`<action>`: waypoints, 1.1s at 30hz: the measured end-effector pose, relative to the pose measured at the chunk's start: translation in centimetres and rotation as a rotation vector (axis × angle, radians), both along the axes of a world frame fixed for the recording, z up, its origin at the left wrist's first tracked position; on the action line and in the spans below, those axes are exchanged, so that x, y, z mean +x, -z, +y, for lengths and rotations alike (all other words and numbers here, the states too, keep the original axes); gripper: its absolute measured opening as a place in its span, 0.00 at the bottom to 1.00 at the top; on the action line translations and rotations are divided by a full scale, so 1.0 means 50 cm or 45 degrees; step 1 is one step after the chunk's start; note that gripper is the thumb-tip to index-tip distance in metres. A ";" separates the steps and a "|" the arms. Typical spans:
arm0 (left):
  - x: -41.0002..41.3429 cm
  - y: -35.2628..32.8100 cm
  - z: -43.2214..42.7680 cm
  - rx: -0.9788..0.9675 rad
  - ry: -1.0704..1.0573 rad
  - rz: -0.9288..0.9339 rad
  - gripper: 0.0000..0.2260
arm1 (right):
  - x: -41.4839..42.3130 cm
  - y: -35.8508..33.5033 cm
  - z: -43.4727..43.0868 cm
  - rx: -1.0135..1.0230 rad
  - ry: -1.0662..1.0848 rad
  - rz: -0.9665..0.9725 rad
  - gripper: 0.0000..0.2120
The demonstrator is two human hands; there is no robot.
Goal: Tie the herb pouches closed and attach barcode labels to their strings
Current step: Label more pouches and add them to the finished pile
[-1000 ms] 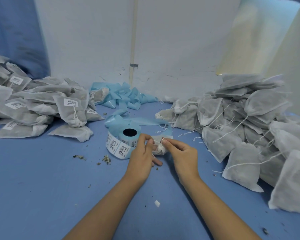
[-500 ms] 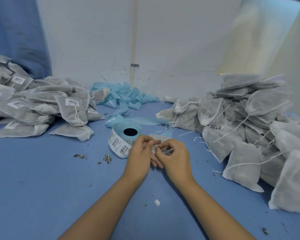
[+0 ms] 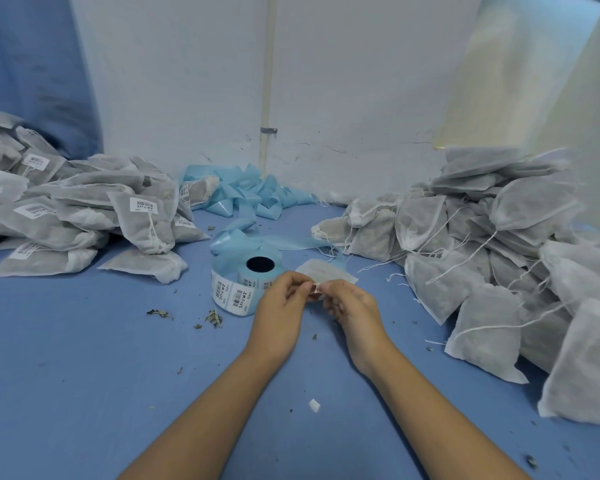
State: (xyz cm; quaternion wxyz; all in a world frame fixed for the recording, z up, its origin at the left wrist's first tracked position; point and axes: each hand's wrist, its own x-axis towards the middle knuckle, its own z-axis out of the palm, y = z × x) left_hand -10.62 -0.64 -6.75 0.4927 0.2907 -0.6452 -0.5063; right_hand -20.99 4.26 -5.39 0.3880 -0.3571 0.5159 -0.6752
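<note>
My left hand [image 3: 282,299] and my right hand [image 3: 352,301] meet at the middle of the blue table, fingertips pinching the gathered neck and string of a white herb pouch [image 3: 326,271]. The pouch body lies flat just behind my hands. A roll of barcode labels [image 3: 243,285] on blue backing stands right beside my left hand. A pile of labelled pouches [image 3: 84,209] fills the left. An unlabelled pile with loose strings [image 3: 482,254] fills the right.
Spent blue backing tape [image 3: 246,195] is heaped against the white wall at the back. Dried herb crumbs [image 3: 212,318] and a small white scrap [image 3: 314,405] lie on the blue table [image 3: 84,375].
Both hands have drawn slightly nearer and kept working the pouch's neck. The pouch, bunched between my fingers a second ago, now lies flatter behind them.
</note>
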 end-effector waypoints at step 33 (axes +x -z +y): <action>0.000 0.010 0.008 -0.645 -0.174 -0.577 0.22 | -0.036 -0.009 0.002 -0.151 -0.303 -0.867 0.02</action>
